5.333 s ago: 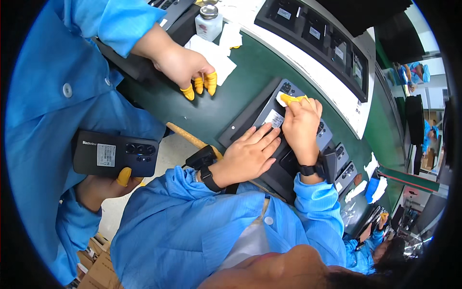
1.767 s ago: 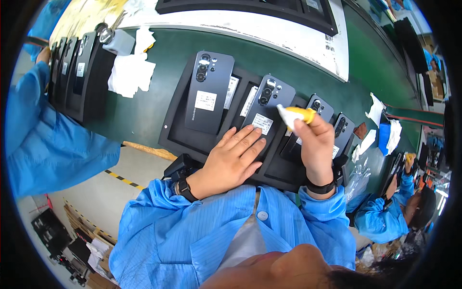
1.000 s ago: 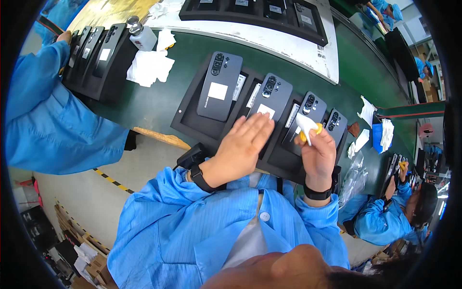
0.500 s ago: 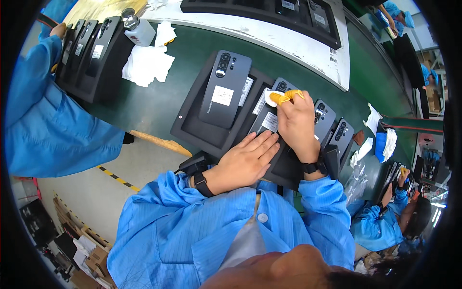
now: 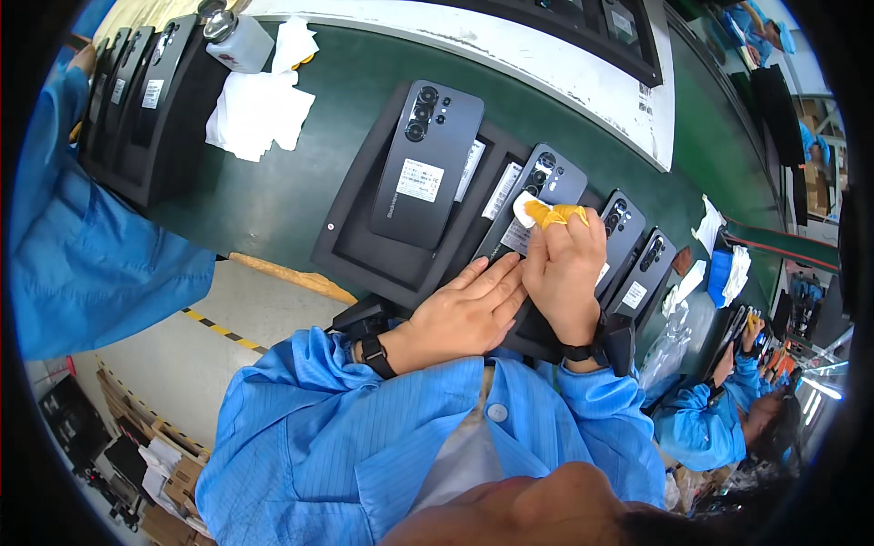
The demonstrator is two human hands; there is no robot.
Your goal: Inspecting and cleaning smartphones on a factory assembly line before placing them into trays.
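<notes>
Black tray [image 5: 353,238] bears four phones [image 5: 435,138], left hand [image 5: 458,314] spread on one, right hand [image 5: 566,273] pinching one cloth [image 5: 523,210].

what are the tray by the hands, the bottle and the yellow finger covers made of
The tray looks like matte black foam, reflecting little light; plastic is possible. The bottle seems smooth, milky plastic or glass; its shiny cap looks like metal. The finger covers look like thin rubber, wrinkled and close-fitting.
</notes>
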